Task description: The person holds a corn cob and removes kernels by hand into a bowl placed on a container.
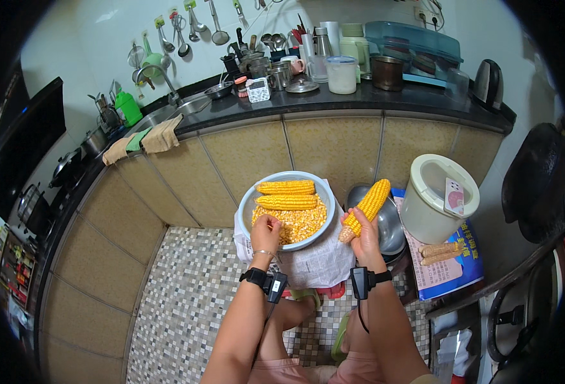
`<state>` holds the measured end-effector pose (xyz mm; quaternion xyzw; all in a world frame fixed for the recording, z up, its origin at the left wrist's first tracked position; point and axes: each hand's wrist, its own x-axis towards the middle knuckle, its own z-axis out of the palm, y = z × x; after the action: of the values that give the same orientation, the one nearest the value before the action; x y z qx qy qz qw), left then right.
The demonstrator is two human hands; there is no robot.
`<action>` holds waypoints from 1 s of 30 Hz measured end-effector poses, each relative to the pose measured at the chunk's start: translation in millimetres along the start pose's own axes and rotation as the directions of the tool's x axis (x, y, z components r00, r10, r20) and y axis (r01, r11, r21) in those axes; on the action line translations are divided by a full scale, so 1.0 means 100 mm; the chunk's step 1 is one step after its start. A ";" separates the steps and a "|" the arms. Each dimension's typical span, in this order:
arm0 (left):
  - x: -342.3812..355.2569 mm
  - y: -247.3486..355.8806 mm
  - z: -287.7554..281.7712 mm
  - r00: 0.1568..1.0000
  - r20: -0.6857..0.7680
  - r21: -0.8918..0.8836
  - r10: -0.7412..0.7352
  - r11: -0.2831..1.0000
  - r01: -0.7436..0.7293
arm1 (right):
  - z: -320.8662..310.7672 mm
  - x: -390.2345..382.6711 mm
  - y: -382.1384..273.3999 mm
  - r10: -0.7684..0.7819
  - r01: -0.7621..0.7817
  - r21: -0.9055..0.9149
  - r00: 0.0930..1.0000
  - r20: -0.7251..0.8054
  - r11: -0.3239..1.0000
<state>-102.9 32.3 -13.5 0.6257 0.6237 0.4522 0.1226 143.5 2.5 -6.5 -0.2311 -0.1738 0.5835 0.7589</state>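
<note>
My right hand [365,238] is wrapped round the lower end of a yellow corn cob [373,200], holding it tilted up beside the bowl; some pale bare core shows at its bottom end. My left hand [266,234] is over the near left part of a pale blue bowl [287,175], its fingers curled together at the loose kernels; whatever they pinch is hidden. Loose corn kernels [305,225] fill the bowl's bottom. Across its far side lie two more corn cobs, one [285,187] behind the other [287,202]. Both wrists wear black strapped devices.
Newspaper [317,267] lies under the bowl. To its right are a metal basin [392,235], a lidded white bucket [417,205] and stripped cobs [441,252] on paper sheets. A black counter [359,99] with kitchenware runs behind. Mosaic tiles [180,288] cover the floor.
</note>
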 end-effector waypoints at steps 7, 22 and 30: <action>-0.01 0.03 -0.04 0.999 -0.011 0.007 -0.050 0.999 0.050 | 0.01 0.00 0.02 0.000 0.000 -0.016 1.000 0.006 1.000; -0.46 0.83 0.60 0.834 0.551 -0.331 0.012 0.921 0.205 | 0.06 -0.02 0.22 0.030 -0.030 -0.013 1.000 0.009 0.999; -0.52 0.88 0.72 0.874 0.483 -0.320 0.059 0.941 0.114 | -0.03 0.02 0.25 0.028 -0.028 -0.033 1.000 -0.005 0.999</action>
<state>17.4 -1.3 -11.7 0.6794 0.4948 0.3790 0.3872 126.0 9.1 -23.0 -0.2471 -0.1783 0.5905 0.7473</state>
